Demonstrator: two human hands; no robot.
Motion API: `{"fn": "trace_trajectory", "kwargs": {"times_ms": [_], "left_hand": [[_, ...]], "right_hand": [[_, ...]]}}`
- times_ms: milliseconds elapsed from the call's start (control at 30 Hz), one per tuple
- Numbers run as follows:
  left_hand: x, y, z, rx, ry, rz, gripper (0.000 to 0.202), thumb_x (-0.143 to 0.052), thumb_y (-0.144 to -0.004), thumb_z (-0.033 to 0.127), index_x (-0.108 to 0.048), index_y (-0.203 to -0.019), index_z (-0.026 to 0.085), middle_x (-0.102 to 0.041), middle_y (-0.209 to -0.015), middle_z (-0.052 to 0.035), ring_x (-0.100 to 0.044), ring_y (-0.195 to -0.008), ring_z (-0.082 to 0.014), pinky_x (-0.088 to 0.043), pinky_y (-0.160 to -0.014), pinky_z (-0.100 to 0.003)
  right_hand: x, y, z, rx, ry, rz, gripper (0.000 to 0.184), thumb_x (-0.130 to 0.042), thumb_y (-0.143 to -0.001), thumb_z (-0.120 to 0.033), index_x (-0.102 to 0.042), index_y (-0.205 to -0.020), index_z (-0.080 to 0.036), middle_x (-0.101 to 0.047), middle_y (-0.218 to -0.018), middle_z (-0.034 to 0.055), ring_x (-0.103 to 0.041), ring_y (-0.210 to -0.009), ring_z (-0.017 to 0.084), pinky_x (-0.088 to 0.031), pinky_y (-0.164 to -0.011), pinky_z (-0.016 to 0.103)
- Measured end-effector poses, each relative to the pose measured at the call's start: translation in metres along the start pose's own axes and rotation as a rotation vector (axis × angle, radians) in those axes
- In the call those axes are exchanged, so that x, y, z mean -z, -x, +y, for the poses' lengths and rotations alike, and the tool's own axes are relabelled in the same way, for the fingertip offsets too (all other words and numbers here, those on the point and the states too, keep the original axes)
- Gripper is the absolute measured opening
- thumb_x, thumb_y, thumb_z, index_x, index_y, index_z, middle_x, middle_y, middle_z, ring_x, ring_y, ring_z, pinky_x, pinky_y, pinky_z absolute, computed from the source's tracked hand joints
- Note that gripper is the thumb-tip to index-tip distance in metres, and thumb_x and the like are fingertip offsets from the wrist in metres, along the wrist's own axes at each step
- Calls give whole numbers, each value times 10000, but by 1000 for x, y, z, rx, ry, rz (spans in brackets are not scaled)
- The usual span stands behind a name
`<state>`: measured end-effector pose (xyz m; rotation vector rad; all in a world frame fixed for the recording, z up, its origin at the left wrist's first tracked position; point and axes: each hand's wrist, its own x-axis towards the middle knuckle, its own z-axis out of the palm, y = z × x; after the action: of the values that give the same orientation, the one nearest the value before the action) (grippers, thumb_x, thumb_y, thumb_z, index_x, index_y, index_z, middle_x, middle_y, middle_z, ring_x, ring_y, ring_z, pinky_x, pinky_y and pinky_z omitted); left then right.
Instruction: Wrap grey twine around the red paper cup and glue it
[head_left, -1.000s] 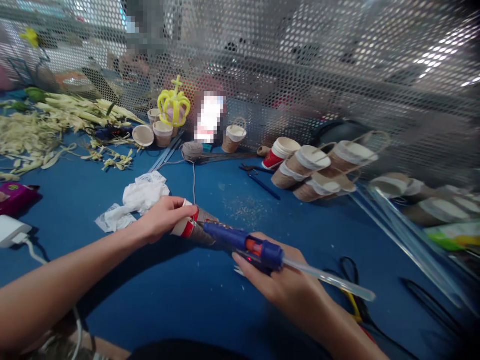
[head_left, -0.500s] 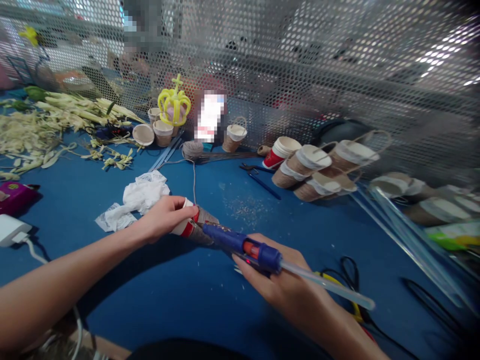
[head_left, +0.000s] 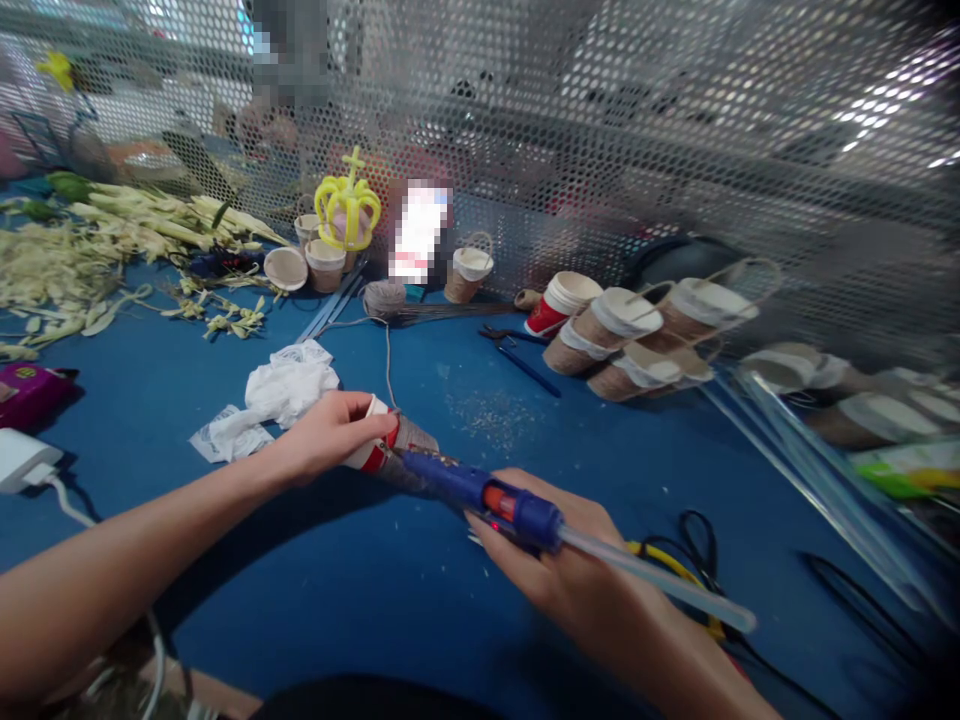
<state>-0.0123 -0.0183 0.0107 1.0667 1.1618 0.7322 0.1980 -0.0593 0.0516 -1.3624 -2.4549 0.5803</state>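
Note:
My left hand (head_left: 326, 433) grips a red and white paper cup (head_left: 379, 452) lying on its side on the blue table (head_left: 360, 600), partly wrapped in brown twine. My right hand (head_left: 577, 575) holds a blue glue gun (head_left: 487, 492) with a clear glue stick (head_left: 660, 580) sticking out of its back. The gun's nozzle touches the cup's wrapped side. A strand of twine runs from the cup up to a ball of twine (head_left: 384, 298).
Crumpled white paper (head_left: 281, 392) lies left of the cup. Twine-wrapped cups (head_left: 637, 335) are piled at right, near clear glue sticks (head_left: 810, 470). Scissors (head_left: 694, 560) lie by my right wrist. Straw strips (head_left: 82, 260), a yellow crown (head_left: 346, 208) and a perforated metal screen (head_left: 600, 150) stand behind.
The glue gun's nozzle has slid slightly left along the cup toward my left hand. My left hand has held the cup still.

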Motion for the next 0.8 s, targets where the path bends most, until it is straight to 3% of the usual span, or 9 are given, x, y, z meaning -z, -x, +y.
{"fn": "trace_trajectory", "kwargs": {"times_ms": [533,800], "left_hand": [[-1,2,0,-5,-11,-17,243,-526,-697,356,-567,-688,116,-577,-597,-6,-505,-497,-89,-377,-493,-207],[1,3,0,-90,-99,-70,217,-496,-720,319,-580,-708,119,-574,-605,8,-479,-505,-75,-352,-480,-177]], "right_hand": [[1,0,0,-8,2,-4,77,-466,-774,-192,-503,-713,-221,-592,-633,-4,-554,-548,136,-426,-514,244],[11,-4,-6,25,47,16,122,-485,-721,-115,-574,-707,-197,-617,-624,27,-571,-537,139,-452,-503,235]]}}
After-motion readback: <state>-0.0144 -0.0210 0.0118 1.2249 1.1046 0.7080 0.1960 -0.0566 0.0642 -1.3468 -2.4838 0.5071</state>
